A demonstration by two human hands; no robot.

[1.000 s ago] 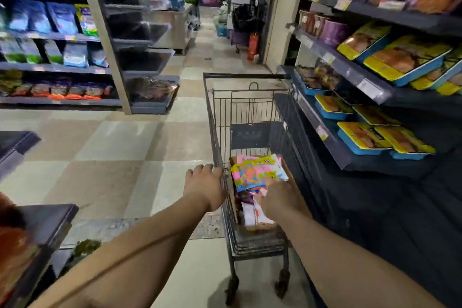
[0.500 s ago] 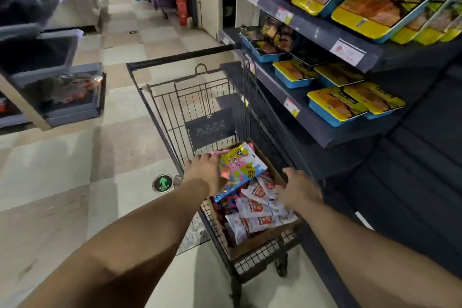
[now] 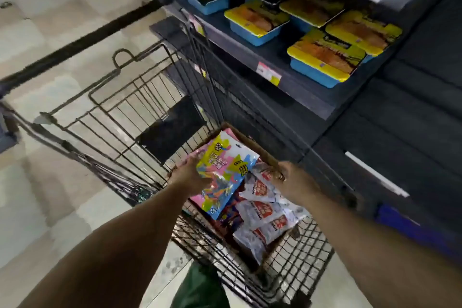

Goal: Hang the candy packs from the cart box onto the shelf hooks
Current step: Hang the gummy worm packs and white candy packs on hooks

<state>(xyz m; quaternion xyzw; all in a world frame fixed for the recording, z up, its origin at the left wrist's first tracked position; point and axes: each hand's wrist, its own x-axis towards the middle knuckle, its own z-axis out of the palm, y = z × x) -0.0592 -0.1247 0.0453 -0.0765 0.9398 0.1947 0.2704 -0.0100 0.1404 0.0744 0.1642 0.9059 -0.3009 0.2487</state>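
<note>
One bright candy pack [image 3: 225, 175] lay over the cardboard box [image 3: 260, 150] in the cart [image 3: 140, 112], its long axis tilted, top pointing away toward the shelf [image 3: 275, 65]. My left hand [image 3: 190, 177] gripped its left edge; whether my right hand [image 3: 292, 180] held anything I couldn't tell. Held by one edge, the slick pack could slip.

Pale checked floor tiles [image 3: 50, 32] fill the left side. On the right, dark shelving [image 3: 300, 92] carries yellow-lidded blue trays [image 3: 325, 62], with price tags [image 3: 268, 74] along its front edge.
</note>
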